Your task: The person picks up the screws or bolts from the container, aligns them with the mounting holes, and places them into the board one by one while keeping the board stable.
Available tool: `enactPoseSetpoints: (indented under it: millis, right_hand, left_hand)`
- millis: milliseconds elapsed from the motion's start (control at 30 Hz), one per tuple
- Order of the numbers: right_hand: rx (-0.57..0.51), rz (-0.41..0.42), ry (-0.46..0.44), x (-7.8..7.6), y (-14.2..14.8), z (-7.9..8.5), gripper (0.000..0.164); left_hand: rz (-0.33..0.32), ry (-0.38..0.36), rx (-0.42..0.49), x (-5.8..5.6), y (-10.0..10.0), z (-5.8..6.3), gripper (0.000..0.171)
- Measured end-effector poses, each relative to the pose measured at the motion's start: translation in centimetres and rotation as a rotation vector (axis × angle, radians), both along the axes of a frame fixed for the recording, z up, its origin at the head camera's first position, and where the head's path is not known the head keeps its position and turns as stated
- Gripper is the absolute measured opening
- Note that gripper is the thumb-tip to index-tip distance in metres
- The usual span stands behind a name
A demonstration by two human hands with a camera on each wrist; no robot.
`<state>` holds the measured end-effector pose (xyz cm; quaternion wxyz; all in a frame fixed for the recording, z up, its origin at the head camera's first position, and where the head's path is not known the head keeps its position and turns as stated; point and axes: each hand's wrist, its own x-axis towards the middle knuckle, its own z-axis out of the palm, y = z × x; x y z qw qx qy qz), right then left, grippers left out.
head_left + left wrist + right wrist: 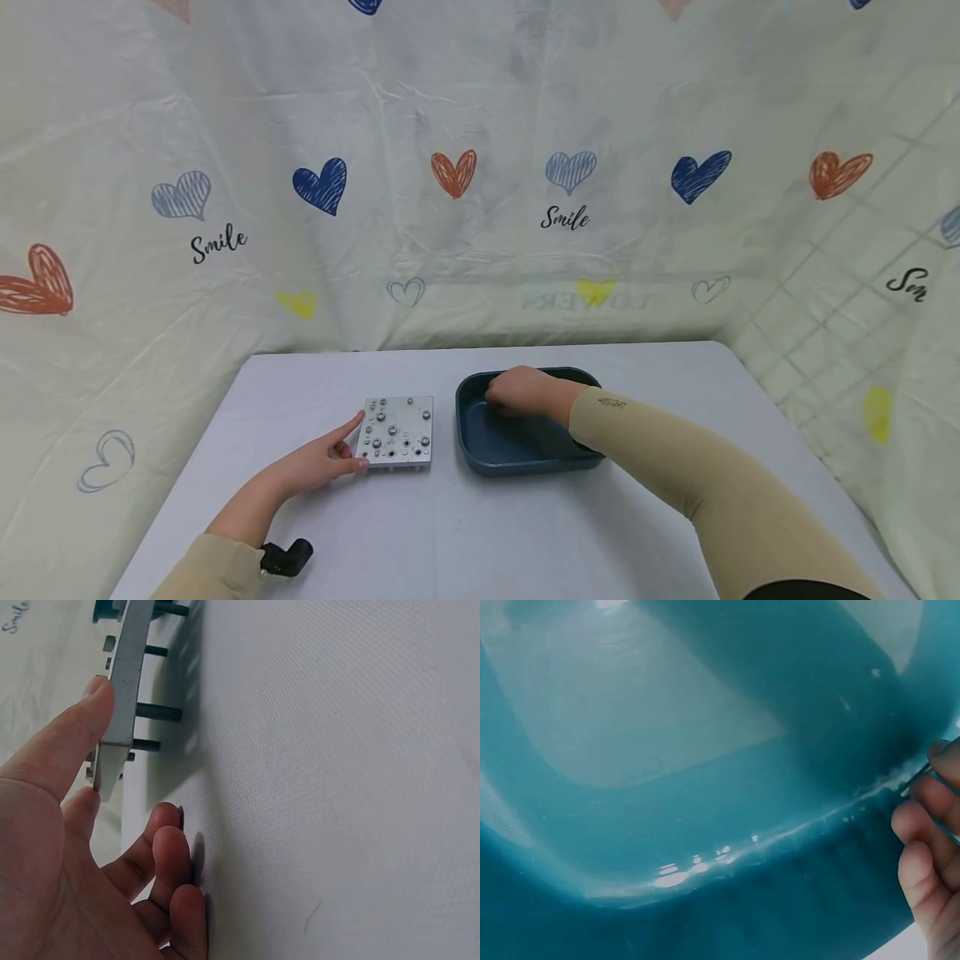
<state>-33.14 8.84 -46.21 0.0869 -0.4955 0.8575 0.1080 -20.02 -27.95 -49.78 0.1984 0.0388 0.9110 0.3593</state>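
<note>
My left hand holds the left side of a square silver metal plate, its index finger at the far corner and thumb at the near corner. Several screws with round heads sit in the plate's top. Threaded screw ends stick out underneath in the left wrist view, where the other fingers curl against the table. My right hand reaches down into a dark teal tray, right of the plate. Between its thumb and fingers it pinches a small thin piece, mostly hidden; I cannot tell its kind.
A white cloth covers the table. Behind and beside it hangs a pale curtain printed with hearts and words. A black device is strapped at the left wrist. The right sleeve crosses the tray's near right corner.
</note>
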Motion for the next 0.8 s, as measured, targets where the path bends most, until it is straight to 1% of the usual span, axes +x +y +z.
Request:
enactPoseSetpoints:
  millis: [100, 200, 267, 367, 467, 567, 633, 800]
  right_hand:
    - [-0.030, -0.033, -0.005, 0.0, 0.1, 0.5, 0.005]
    - [-0.091, -0.079, -0.033, 0.1, 0.5, 1.2, 0.005]
    - [-0.133, -0.119, -0.060, 0.3, 0.9, 1.6, 0.005]
    - [-0.204, -0.180, -0.108, 0.6, 1.5, 2.1, 0.002]
    - [-0.291, -0.220, -0.152, 0.7, 2.1, 2.6, 0.008]
    - [-0.362, -0.230, -0.177, 0.7, 2.6, 3.0, 0.013]
    - [-0.386, -0.232, -0.195, 0.7, 2.8, 3.3, 0.013]
    - [-0.434, -0.257, -0.263, 0.9, 3.0, 4.3, 0.016]
  left_hand:
    - [0.004, 0.010, 0.001, 0.1, 0.2, 0.3, 0.096]
    - [0.021, 0.004, -0.003, 0.3, 0.4, 0.4, 0.095]
    - [0.022, 0.006, -0.006, 0.3, 0.4, 0.4, 0.095]
    - [0.020, 0.004, -0.003, 0.3, 0.4, 0.4, 0.095]
    - [0.002, 0.004, -0.007, 0.2, 0.4, 0.4, 0.096]
    - [-0.010, 0.005, -0.015, 0.2, 0.3, 0.4, 0.097]
    - [-0.005, 0.002, -0.016, 0.1, 0.2, 0.3, 0.098]
    - [0.024, -0.002, 0.001, 0.2, 0.4, 0.2, 0.097]
